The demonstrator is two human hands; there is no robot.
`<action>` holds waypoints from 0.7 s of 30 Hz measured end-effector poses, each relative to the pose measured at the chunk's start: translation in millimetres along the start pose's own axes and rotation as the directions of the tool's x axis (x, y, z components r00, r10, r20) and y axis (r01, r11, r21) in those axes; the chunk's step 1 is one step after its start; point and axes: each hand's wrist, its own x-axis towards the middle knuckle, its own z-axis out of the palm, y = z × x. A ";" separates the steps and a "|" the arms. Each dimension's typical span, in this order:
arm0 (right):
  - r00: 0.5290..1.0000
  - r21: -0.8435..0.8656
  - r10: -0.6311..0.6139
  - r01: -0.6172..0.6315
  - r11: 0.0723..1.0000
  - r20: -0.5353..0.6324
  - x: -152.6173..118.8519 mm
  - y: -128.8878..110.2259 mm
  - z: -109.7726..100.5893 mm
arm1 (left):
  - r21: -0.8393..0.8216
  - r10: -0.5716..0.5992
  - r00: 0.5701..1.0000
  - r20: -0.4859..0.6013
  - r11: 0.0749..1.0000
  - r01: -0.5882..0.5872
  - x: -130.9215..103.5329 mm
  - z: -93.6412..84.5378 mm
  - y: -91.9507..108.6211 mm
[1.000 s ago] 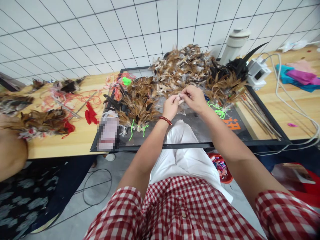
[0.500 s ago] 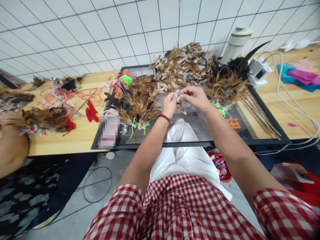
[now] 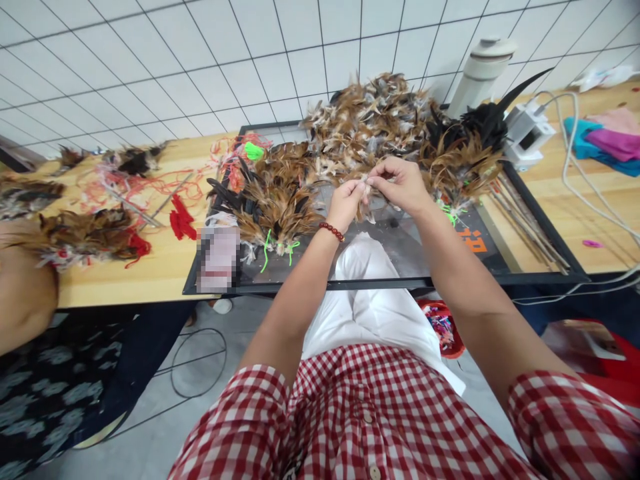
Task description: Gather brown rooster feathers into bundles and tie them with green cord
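My left hand (image 3: 346, 203), with a beaded bracelet at the wrist, is closed on a small feather tuft (image 3: 367, 208) whose pale ends point up. Meeting it fingertip to fingertip, my right hand (image 3: 397, 183) pinches the top of the same feathers. Just beyond both hands rises a large heap of loose brown and white feathers (image 3: 370, 127). Left of my hands lie brown feather bunches (image 3: 280, 207) tied with bright green string. Another bunch with black feathers (image 3: 465, 160) lies to the right.
A black-rimmed tray (image 3: 390, 283) holds the feathers and several thin sticks (image 3: 530, 223). Behind stand a white bottle (image 3: 480, 77) and a white plug adapter (image 3: 530, 130) with cables. At left, a co-worker's arm (image 3: 25, 287) is beside a feather bunch (image 3: 90, 233) and red yarn (image 3: 181, 219).
The view has shifted slightly. Both hands stay together at the feather tuft, the fingers having moved a little; the tuft remains held.
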 end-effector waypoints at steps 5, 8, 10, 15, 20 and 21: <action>0.997 0.113 0.053 -0.045 0.993 -0.064 2.9 12.7 7.0 | -0.114 -0.009 0.999 0.052 0.993 0.015 -1.7 0.6 4.9; 0.994 0.306 0.112 -0.104 0.946 -0.009 4.4 16.7 8.1 | -0.161 -0.006 0.996 0.092 0.987 0.021 -2.8 -1.2 6.3; 0.990 0.392 0.118 -0.137 0.910 0.073 3.8 14.1 7.1 | -0.178 -0.006 0.993 0.119 0.984 0.028 -3.3 -2.0 6.0; 0.988 0.439 0.083 -0.131 0.889 0.127 0.8 3.9 5.8 | -0.152 -0.001 0.981 0.196 0.988 0.031 -2.9 -1.8 1.8; 0.997 0.348 0.072 -0.069 0.935 0.004 1.8 9.0 14.3 | -0.072 0.107 0.983 0.152 0.993 -0.097 -1.0 -0.5 -3.7; 0.997 0.330 0.071 -0.063 0.942 -0.012 2.2 10.1 15.9 | -0.046 0.118 0.985 0.128 0.993 -0.113 -0.3 -0.6 -4.3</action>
